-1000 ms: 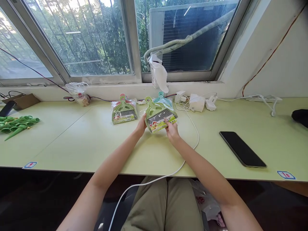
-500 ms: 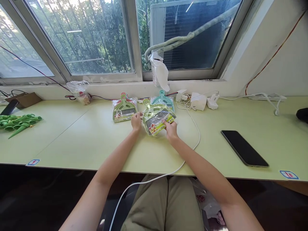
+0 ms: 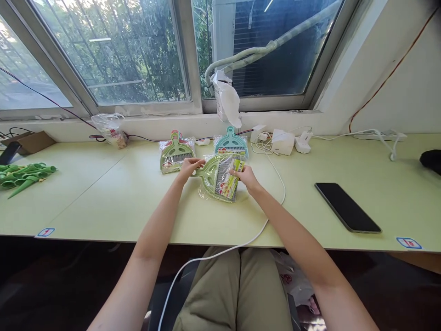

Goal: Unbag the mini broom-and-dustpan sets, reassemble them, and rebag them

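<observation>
A green mini dustpan-and-brush set in a clear bag (image 3: 217,180) is held sideways just above the pale green table (image 3: 113,202). My left hand (image 3: 189,166) pinches its handle end on the left. My right hand (image 3: 245,177) grips the labelled end on the right. A teal packaged set (image 3: 230,143) lies behind it. Another green packaged set (image 3: 174,156), lying on a red one, rests to the left, close to my left hand.
A black phone (image 3: 347,207) lies at the right. White chargers (image 3: 283,141) and a white cable (image 3: 272,216) sit behind and trail off the front edge. Green cone-shaped pieces (image 3: 24,174) are piled far left. A plastic bag (image 3: 110,129) leans on the sill.
The green set was lifted off the teal one and turned sideways, handle now pointing left. My left hand shifted from the pack's side to its handle; the teal set is uncovered.
</observation>
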Motion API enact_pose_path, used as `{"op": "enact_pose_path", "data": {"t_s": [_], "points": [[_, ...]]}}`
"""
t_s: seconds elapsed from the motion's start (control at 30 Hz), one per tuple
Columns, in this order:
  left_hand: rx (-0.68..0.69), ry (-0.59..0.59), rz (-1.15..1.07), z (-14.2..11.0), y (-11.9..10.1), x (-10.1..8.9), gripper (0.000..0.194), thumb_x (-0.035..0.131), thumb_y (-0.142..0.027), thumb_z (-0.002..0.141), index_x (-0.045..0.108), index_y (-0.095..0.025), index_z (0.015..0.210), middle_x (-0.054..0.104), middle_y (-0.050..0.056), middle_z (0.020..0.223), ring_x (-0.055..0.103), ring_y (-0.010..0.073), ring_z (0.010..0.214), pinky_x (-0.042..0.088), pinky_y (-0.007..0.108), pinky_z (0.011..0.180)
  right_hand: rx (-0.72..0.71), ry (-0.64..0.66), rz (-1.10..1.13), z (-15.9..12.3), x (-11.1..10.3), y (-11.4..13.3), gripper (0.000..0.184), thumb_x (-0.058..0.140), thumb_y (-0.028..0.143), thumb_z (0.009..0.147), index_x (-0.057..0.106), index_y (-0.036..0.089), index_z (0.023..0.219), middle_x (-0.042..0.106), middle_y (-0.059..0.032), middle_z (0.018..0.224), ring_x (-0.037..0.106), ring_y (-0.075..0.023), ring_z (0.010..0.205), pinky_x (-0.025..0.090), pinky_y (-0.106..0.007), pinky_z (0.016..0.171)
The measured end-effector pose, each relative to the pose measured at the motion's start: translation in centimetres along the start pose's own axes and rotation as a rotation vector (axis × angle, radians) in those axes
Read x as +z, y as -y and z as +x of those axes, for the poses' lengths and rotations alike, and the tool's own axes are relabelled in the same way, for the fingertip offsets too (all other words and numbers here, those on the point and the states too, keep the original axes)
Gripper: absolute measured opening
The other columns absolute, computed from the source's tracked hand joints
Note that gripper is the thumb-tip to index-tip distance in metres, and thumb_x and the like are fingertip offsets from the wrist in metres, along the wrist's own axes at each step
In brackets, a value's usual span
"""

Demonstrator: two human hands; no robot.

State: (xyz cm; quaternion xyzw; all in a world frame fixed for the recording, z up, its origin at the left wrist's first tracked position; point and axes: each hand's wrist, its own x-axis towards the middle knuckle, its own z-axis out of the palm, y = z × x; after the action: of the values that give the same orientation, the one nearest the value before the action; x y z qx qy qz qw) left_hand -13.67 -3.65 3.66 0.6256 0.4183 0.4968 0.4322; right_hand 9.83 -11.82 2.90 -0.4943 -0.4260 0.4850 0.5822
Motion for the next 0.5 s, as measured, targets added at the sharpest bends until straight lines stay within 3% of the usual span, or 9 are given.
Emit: {"op": "enact_pose_path", "data": {"t_s": [0.3,0.5], "points": [[-0.044,-0.01,0.011,0.5,0.7,-1.5,0.03,0.079,-0.046,0.062,0.075,-0.018,0.07,0.07,0.007,0.071,0.061,0.0141,0.064,0.048,0.027,0.064,-0.033,-0.062,-0.014,-0.4,0.6,-0.3,0.044,0.087,0.037,0.042,0.067,0.016,0.074,0.07,-0.0031,0.075,0.061,-0.0175,0.069,0.047,-0.03,0.063],[-0.112,0.028,0.039,0.1,0.3,-1.6,0.037,0.07,-0.051,0.069,0.073,-0.017,0.084,0.07,0.006,0.083,0.062,0.0138,0.073,0.048,0.023,0.062,-0.091,-0.159,0.053,-0.4,0.5,-0.6,0.042,0.084,0.039,0.045,0.066,0.015,0.075,0.069,-0.0028,0.077,0.059,-0.0173,0.072,0.047,-0.031,0.067]]}}
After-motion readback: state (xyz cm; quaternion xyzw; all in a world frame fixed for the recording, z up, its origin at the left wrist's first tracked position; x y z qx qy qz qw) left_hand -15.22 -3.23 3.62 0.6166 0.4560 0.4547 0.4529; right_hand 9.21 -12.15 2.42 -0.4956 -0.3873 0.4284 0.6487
